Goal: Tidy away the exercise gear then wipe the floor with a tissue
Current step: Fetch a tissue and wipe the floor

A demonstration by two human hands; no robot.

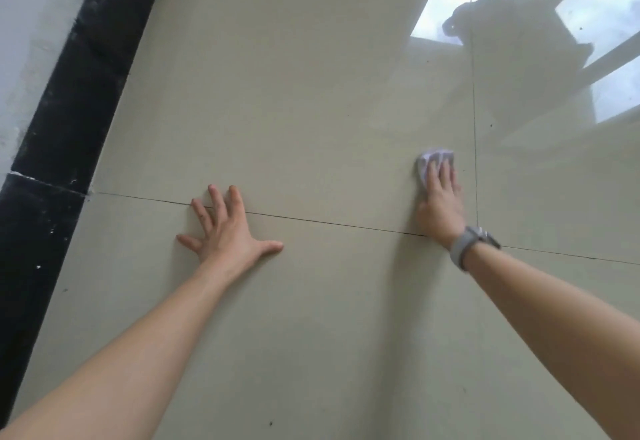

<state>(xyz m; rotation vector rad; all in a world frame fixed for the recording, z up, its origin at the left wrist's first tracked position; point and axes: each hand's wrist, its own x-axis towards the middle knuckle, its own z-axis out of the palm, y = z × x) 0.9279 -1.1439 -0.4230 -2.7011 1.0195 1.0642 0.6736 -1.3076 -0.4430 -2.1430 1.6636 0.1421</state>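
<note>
Where the hands lie: both flat on the pale tiled floor [311, 110].
Left hand [225, 231]: fingers spread, palm down, lower centre.
Right hand [441, 204]: straight fingers pressing the tissue [431, 159] down, centre right.
Wrist: grey watch [471, 242].
Left edge: black skirting [69, 110].

Both forearms are bare, and the right wrist wears 1 grey-strapped watch [475, 240].

White tissue [431, 159], crumpled, lies flat on the glossy beige floor [311, 110]; seemingly bunched thin.
</note>
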